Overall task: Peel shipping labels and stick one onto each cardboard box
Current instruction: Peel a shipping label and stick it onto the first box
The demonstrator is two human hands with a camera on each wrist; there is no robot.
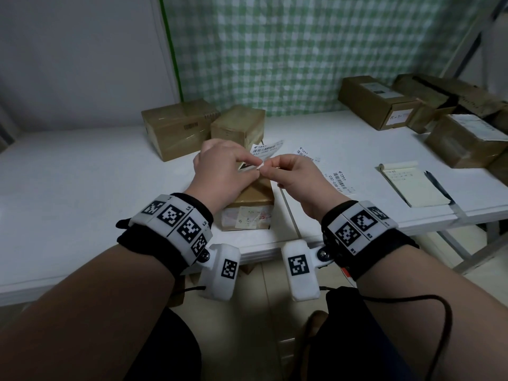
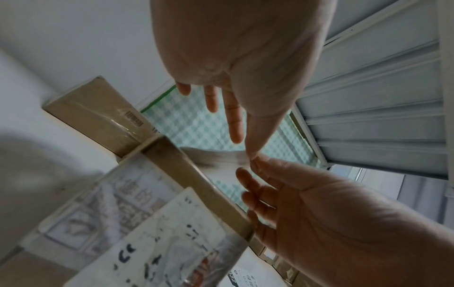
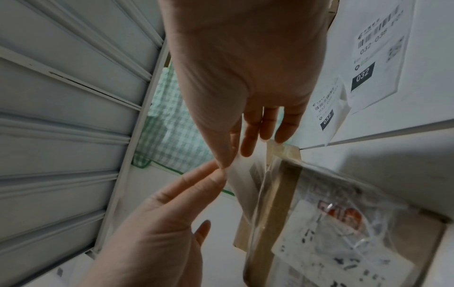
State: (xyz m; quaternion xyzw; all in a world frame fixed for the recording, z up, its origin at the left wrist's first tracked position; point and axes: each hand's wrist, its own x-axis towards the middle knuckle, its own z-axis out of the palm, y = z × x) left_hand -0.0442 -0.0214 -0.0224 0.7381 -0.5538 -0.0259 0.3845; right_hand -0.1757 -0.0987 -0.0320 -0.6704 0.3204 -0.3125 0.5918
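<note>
Nearest, at the tabletop (image 1: pixel 82 215) edge, a small cardboard box (image 1: pixel 255 196) is seen lying flat, an old torn sticker on its near end. Just above it a shipping label (image 1: pixel 261 164) is held between both hands: the left hand (image 1: pixel 220 171) is closed on one corner with thumb and forefinger, and the right hand (image 1: pixel 295 174) is pinching the same corner from the other side, the fingertips of the two hands almost touching. From the wrist views the sheet is seen hanging from that pinch over the box, the remaining fingers (image 2: pixel 236 120) being left loosely extended. Whether the label is already parted from its backing cannot be told.

Beyond the hands, three more labels are laid flat on the tabletop: one (image 1: pixel 268 148) behind the left hand, one (image 1: pixel 306 154) further right, one (image 1: pixel 341 182) near the right wrist. A yellow notepad (image 1: pixel 415 185) is placed to the right, a pen (image 1: pixel 437 185) just beside it. Further back two taped boxes (image 1: pixel 203 127) are set side by side, and a cluster of boxes (image 1: pixel 428 116) is stacked at the far right, before a green checked curtain (image 1: pixel 302 50).
</note>
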